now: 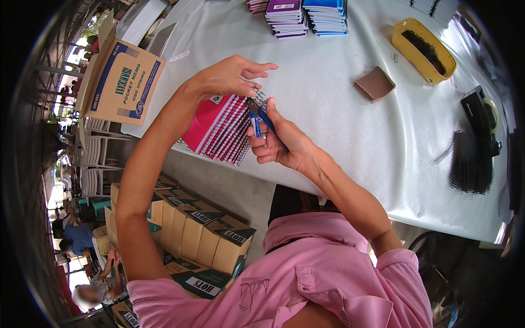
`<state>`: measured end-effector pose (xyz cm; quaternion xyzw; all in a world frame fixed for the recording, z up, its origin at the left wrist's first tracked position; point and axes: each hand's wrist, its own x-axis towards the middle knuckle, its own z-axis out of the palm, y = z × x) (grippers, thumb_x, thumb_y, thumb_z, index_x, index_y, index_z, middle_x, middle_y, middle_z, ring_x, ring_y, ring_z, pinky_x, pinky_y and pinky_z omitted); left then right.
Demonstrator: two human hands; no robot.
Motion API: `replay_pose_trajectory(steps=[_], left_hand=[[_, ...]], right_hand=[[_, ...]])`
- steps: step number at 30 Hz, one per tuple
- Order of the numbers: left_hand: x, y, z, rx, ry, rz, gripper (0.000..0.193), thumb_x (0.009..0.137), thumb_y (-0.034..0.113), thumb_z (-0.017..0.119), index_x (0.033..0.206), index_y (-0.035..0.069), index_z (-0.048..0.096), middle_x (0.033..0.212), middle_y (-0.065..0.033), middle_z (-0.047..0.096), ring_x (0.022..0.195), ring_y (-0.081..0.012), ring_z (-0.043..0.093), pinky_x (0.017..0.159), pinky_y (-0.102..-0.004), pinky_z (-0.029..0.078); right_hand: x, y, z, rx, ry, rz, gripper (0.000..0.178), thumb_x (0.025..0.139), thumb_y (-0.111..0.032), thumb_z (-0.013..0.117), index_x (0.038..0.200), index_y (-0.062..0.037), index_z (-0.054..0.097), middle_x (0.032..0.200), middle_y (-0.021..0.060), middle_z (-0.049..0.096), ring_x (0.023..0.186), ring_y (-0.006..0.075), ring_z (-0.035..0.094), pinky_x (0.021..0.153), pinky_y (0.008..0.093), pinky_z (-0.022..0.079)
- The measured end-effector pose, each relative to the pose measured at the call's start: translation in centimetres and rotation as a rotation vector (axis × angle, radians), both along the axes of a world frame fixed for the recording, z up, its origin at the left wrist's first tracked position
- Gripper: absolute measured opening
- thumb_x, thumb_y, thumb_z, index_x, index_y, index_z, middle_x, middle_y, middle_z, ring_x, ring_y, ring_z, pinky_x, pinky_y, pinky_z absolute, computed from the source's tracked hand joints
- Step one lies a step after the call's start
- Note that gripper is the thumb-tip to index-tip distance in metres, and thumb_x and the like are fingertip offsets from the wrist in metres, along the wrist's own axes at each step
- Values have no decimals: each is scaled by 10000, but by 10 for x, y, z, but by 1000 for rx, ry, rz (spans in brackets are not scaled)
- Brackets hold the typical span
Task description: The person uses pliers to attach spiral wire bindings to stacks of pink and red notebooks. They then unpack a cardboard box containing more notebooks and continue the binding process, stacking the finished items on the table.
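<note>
A fanned stack of pink notebooks point(203, 124) with spiral wire bindings lies at the table's near left edge. My right hand point(287, 143) is closed around blue-handled pliers point(266, 117), their jaws beside the far end of the bindings. A short tangle of wire coil point(258, 96) shows just beyond the jaws. My left hand point(232, 76) arches over the far corner of the stack, fingers spread. Its lower fingertips come close to the coil; whether they touch it I cannot tell.
Purple notebooks point(285, 19) and blue notebooks point(326, 16) are piled at the far side. Rightward lie a brown tray point(375, 85), a yellow tub point(404, 26) of black bits, and black wire coils point(471, 164). A cardboard box point(124, 82) stands left; more cartons point(191, 229) fill the floor below.
</note>
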<state>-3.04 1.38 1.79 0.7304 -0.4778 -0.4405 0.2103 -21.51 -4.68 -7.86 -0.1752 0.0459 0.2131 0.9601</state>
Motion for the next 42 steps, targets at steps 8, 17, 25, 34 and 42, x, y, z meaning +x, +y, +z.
replay_pose_trajectory(steps=[8, 17, 25, 34, 42], left_hand=[[-1, -13, -8, 99, -151, -99, 695, 708, -80, 621, 1358, 130, 490, 1341, -191, 501, 1167, -274, 547, 978, -365, 466], [-5, -20, -3, 134, -184, -166, 750, 686, -23, 662, 1384, 164, 458, 1304, -246, 517, 1222, -334, 505, 960, -383, 462], [7, -29, -16, 207, -153, -313, 738, 683, -16, 674, 1374, 148, 474, 1284, -318, 499, 1214, -342, 518, 925, -353, 459], [13, -33, -29, 294, 0, -320, 665, 729, -25, 644, 1364, 24, 449, 1253, -218, 569, 1128, -245, 568, 962, -318, 446], [-9, -44, -29, 373, -264, -412, 608, 727, 12, 631, 1320, 4, 497, 1041, -185, 667, 781, -161, 576, 734, -287, 474]], right_hand=[[-15, 14, 12, -180, 120, -69, 764, 889, -713, 198, 857, -45, 567, 654, 12, 451, 584, 140, 425, 553, 284, 406], [4, -2, -36, 199, -117, 74, 766, 894, -707, 204, 869, -38, 575, 668, 21, 478, 598, 158, 466, 575, 302, 443], [-18, 10, -6, -225, 146, -75, 766, 893, -706, 209, 876, -33, 575, 695, 41, 528, 637, 176, 533, 632, 323, 499], [-11, 6, -8, -166, 123, -73, 764, 893, -709, 213, 859, -31, 564, 683, 37, 499, 605, 163, 482, 587, 307, 461], [-17, 0, -30, -53, 18, 53, 747, 895, -704, 227, 846, -34, 554, 672, 31, 479, 584, 152, 452, 562, 295, 432]])
